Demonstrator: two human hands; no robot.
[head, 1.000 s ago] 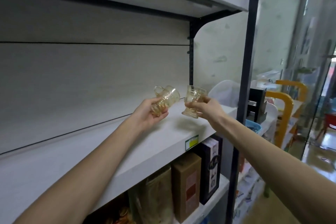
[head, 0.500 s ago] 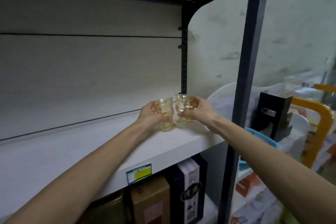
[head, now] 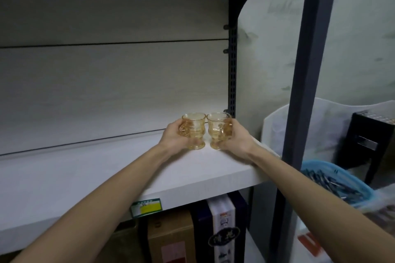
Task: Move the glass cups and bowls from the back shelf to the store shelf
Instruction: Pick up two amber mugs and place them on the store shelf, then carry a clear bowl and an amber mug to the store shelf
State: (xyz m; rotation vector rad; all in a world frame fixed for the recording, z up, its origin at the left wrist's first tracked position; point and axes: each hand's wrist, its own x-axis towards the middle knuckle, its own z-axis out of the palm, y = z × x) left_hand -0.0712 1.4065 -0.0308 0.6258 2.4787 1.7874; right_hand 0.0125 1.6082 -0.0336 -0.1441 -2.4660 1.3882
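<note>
Head view: only 1 cam, looks fwd/down along both forearms to the store shelf (head: pixel 119 175).
Cups: 2 amber glass cups, upright, feet on or just at the shelf board near its right end, close to the back panel (head: pixel 106 87). Left cup (head: pixel 195 129) and right cup (head: pixel 216 129) stand just beside each other, rims nearly touching; can't tell if they touch.
Left hand (head: pixel 173 139): arm stretched fwd, fingers wrapped round left cup from its left side, handle under the palm, thumb low near the foot.
Right hand (head: pixel 237 140): arm reaching in from the right, fingers curled round right cup on its handle side, wrist just inside the dark upright post (head: pixel 299 92).
Risk 1: cups so close, glass-on-glass knock or chip if either hand shifts inward while letting go.
Risk 2: stemmed feet look narrow; a finger snagging a handle on withdrawal could tip a cup.
Risk 3: right cup sits near the shelf's right end; a nudge that way could send it off toward the blue basket (head: pixel 333 183).
Below: boxes (head: pixel 171 239) under the shelf, not involved.
</note>
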